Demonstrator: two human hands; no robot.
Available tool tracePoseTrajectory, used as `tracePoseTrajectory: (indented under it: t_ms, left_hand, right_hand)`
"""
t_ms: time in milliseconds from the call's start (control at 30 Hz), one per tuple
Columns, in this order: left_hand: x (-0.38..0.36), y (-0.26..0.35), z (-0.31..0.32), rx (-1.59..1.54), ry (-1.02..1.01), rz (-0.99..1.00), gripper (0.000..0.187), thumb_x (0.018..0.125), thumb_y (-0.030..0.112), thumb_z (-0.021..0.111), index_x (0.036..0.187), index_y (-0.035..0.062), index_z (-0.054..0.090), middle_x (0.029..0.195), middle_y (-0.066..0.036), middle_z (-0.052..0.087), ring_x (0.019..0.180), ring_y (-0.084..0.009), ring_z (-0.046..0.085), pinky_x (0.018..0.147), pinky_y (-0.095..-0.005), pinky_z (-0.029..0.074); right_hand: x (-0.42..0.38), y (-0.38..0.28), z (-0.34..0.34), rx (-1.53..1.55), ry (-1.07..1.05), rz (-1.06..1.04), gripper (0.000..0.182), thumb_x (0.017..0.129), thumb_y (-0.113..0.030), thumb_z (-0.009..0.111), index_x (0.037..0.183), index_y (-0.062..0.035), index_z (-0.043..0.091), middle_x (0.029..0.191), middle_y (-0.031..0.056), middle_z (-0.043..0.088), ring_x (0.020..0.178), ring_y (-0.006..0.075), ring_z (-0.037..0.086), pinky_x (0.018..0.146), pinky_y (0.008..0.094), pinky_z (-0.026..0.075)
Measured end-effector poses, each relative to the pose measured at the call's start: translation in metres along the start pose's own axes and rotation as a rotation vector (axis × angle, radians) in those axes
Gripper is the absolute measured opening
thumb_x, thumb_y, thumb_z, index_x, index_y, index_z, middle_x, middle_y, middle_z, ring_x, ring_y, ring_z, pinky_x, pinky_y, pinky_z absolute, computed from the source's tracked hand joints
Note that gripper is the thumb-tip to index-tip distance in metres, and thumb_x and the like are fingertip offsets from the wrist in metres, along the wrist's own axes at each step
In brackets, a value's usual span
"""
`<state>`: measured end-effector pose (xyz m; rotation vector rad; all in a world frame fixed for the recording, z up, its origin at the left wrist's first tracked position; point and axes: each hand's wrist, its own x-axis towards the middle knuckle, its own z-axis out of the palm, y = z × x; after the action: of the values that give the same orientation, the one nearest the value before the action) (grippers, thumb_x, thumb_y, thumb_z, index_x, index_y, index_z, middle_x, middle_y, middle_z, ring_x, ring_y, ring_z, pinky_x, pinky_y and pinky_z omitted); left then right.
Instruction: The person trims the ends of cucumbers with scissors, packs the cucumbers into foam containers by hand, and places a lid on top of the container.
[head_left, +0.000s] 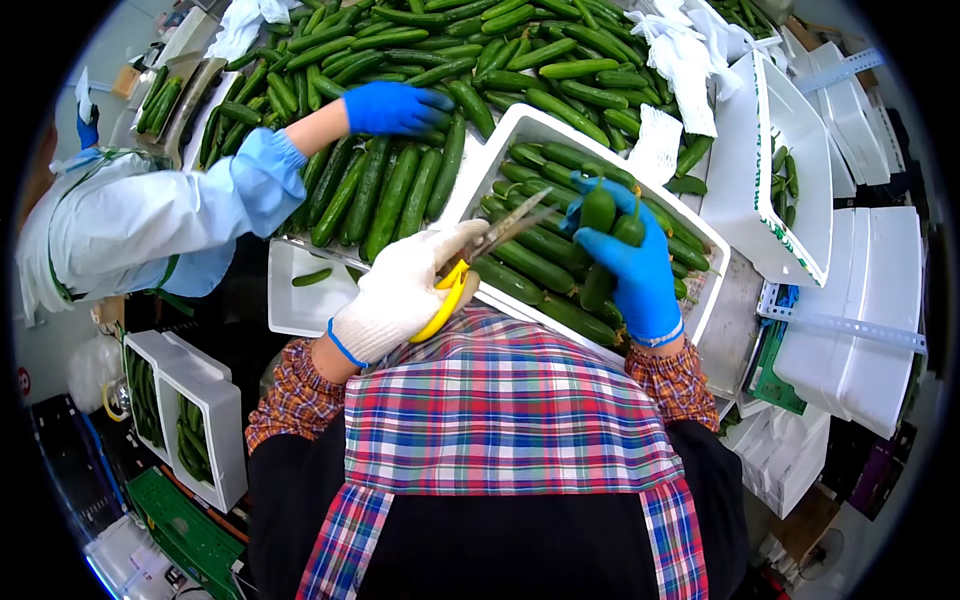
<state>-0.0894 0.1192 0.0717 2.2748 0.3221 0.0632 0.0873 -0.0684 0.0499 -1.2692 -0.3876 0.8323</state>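
In a white knitted glove, my left hand (395, 290) is closed round the yellow handles of a pair of scissors (445, 300). The scissor blades are parted and point up and right over a white foam box (715, 240) of cucumbers. My right hand (635, 270), in a blue glove, holds cucumbers (598, 212) above the right part of that box, their ends toward the blades. More cucumbers (540, 265) lie in rows inside the box beneath both hands.
A co-worker's blue-gloved hand (395, 108) rests on the large cucumber pile (420, 50) at the upper left. White foam boxes (740, 150) stand at the right and lower left. White gloves (680, 60) lie on the pile.
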Motion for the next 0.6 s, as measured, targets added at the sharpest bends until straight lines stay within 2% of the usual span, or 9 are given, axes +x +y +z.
tracePoseTrajectory:
  t_ms: [33, 100, 167, 367, 467, 533, 600]
  left_hand:
    - [0.000, 0.000, 0.002, -0.001, 0.000, -0.002, 0.049, 0.081, 0.012, 0.068, 0.128, 0.0059, 0.055, 0.094, -0.016, 0.065, 0.084, -0.0295, 0.066, 0.079, -0.0337, 0.052]
    - [-0.001, -0.002, 0.007, 0.053, -0.016, 0.033, 0.050, 0.081, 0.012, 0.068, 0.128, 0.0085, 0.054, 0.098, -0.016, 0.065, 0.086, -0.0320, 0.065, 0.079, -0.0354, 0.052]
    - [0.000, -0.003, 0.010, 0.086, 0.002, 0.057, 0.048, 0.081, 0.013, 0.069, 0.127, 0.0096, 0.055, 0.098, -0.016, 0.065, 0.087, -0.0324, 0.065, 0.077, -0.0363, 0.053]
    - [-0.001, 0.000, 0.010, 0.179, -0.004, 0.050, 0.045, 0.081, 0.016, 0.071, 0.123, 0.0089, 0.056, 0.093, -0.015, 0.065, 0.083, -0.0335, 0.065, 0.071, -0.0379, 0.054]
    - [-0.003, 0.007, 0.003, 0.166, -0.095, -0.056, 0.046, 0.081, 0.016, 0.071, 0.124, 0.0093, 0.055, 0.092, -0.015, 0.066, 0.082, -0.0333, 0.065, 0.069, -0.0379, 0.054]
    - [-0.005, 0.004, 0.005, 0.122, -0.035, 0.086, 0.047, 0.081, 0.015, 0.070, 0.124, 0.0087, 0.055, 0.091, -0.016, 0.065, 0.081, -0.0337, 0.065, 0.069, -0.0390, 0.053]
    - [-0.004, 0.003, 0.009, 0.160, -0.004, 0.124, 0.046, 0.081, 0.014, 0.070, 0.124, 0.0082, 0.055, 0.090, -0.015, 0.065, 0.081, -0.0340, 0.065, 0.068, -0.0396, 0.053]
  right_hand:
    - [-0.004, 0.000, 0.000, -0.133, -0.021, 0.038, 0.049, 0.079, -0.004, 0.066, 0.127, -0.0002, 0.055, 0.106, 0.0104, 0.063, 0.102, 0.0172, 0.060, 0.095, 0.0333, 0.047]
    - [-0.010, -0.005, 0.006, -0.182, -0.006, 0.040, 0.047, 0.077, -0.002, 0.069, 0.123, -0.0036, 0.059, 0.112, 0.0103, 0.063, 0.107, 0.0164, 0.059, 0.095, 0.0325, 0.046]
    - [-0.013, -0.005, 0.008, -0.460, -0.019, -0.103, 0.044, 0.076, -0.003, 0.069, 0.120, -0.0050, 0.062, 0.115, 0.0091, 0.064, 0.108, 0.0182, 0.059, 0.096, 0.0325, 0.045]
    - [-0.015, -0.001, 0.007, -0.553, -0.039, -0.149, 0.045, 0.074, -0.004, 0.069, 0.118, -0.0060, 0.062, 0.116, 0.0109, 0.064, 0.109, 0.0209, 0.060, 0.097, 0.0325, 0.045]
    - [-0.013, -0.007, 0.009, -0.629, -0.035, -0.220, 0.045, 0.074, -0.001, 0.068, 0.118, -0.0047, 0.062, 0.116, 0.0107, 0.064, 0.109, 0.0204, 0.060, 0.097, 0.0322, 0.044]
    - [-0.010, -0.009, 0.011, -0.682, -0.044, -0.266, 0.045, 0.073, 0.002, 0.067, 0.118, -0.0034, 0.062, 0.116, 0.0103, 0.064, 0.110, 0.0197, 0.060, 0.098, 0.0320, 0.044]
    - [-0.008, -0.006, 0.012, -0.717, -0.063, -0.351, 0.048, 0.071, 0.004, 0.064, 0.118, -0.0040, 0.063, 0.118, 0.0112, 0.064, 0.113, 0.0225, 0.059, 0.100, 0.0328, 0.043]
